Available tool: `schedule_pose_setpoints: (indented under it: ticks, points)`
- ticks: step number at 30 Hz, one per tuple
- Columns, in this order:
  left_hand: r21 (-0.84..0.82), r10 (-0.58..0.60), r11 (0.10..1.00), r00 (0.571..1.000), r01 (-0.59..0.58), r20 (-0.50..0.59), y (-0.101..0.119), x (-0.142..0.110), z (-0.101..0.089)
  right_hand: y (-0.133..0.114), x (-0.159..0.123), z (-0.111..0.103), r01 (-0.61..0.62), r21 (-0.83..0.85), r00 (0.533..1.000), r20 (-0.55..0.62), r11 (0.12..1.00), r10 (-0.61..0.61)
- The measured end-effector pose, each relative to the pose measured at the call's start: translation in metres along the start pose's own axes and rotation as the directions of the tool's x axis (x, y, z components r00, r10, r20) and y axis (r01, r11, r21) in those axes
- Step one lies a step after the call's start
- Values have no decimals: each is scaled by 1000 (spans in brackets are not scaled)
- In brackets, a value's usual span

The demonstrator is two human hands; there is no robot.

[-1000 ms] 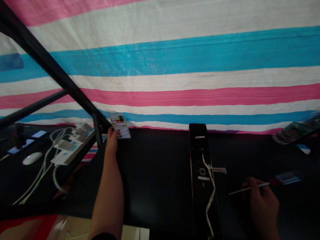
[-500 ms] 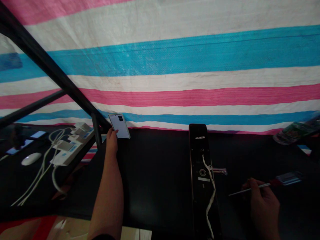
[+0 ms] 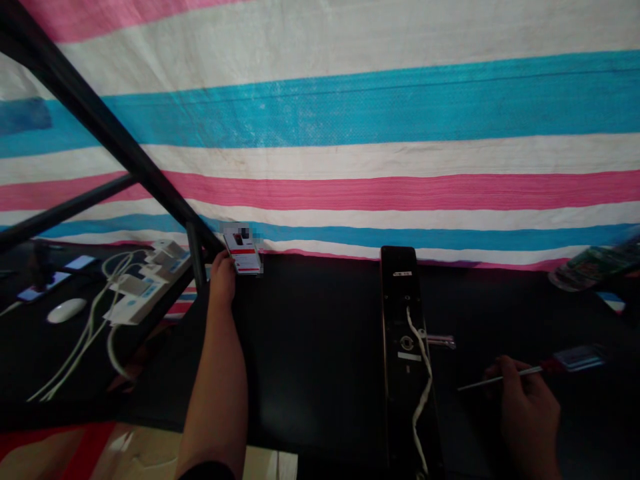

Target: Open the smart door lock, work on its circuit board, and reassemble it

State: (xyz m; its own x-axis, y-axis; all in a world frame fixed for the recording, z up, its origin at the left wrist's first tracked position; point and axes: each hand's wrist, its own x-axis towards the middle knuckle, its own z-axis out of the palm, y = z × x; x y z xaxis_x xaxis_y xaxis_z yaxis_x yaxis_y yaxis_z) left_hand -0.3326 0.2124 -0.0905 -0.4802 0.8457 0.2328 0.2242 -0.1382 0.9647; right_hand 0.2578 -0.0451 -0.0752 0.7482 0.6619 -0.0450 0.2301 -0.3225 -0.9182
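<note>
A smartphone [image 3: 245, 257] leans upright near the striped sheet at the back of the black table, its screen lit with a white and red page. My left hand [image 3: 223, 273] is at its lower left edge, fingers curled against it. My right hand [image 3: 525, 407] grips a screwdriver [image 3: 580, 358] by its thin metal shaft; the shaft points left, and the red and clear handle extends right. Between my hands lies a long black door lock panel [image 3: 395, 393], with a whitish cable [image 3: 425, 393] running down it and a metal lever [image 3: 441, 341] sticking out to the right.
On the left table are a white power strip [image 3: 135, 300] with plugs and cables, a white mouse [image 3: 67, 310] and another lit phone [image 3: 37, 287]. A dark metal frame bar [image 3: 120, 147] slants across the left. A plastic bottle [image 3: 580, 268] lies at the right back.
The phone's screen has gone from a mostly blank pale page to one with a picture and a red band. My left fingers have shifted slightly off the screen; my right hand stays put.
</note>
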Motion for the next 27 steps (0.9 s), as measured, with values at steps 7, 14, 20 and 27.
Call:
schedule_pose_setpoints:
  ticks: [7,14,20,27]
  points:
    - [-44,-135,988,967,148,218,3,-4,-17,-9,-2,1,-15,15,1000,-13,1000,15]
    - [-16,-121,991,959,130,258,8,-8,-14,-9,-4,-1,-1,-37,1000,0,999,1]
    - [17,-120,993,961,120,248,11,-10,-13,-8,-3,-1,21,-42,1000,-10,999,-21]
    - [70,-101,994,972,88,213,6,-7,-11,-5,-3,0,16,-37,1000,3,999,-16]
